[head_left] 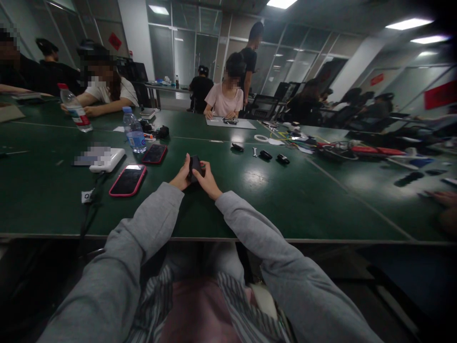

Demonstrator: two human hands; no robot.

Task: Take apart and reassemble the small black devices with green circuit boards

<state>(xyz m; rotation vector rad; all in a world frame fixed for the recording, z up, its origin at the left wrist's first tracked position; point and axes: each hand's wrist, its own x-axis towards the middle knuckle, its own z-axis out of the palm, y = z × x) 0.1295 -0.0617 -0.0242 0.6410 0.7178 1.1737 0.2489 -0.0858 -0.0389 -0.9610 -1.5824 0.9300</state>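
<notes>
A small black box-like object (195, 165) is held between my two hands just above the green table (250, 209). My left hand (182, 177) grips its left side, with the thumb up along the edge. From the right, my right hand (207, 181) closes on it, thumb pressed against the near face and fingers around the far side. What kind of thing it is cannot be made out. Beyond my hands to the right lie several small black pieces, one of them a dark piece (265, 155), and a small metal wrench (254, 152).
To the left are a red-edged phone (128, 181), a second phone (154, 154), a white device (109, 159) with a cable, and two bottles, one blue-capped (134, 134). Tangled cables (321, 148) spread at the right. A person (224, 97) sits across the table at a white board.
</notes>
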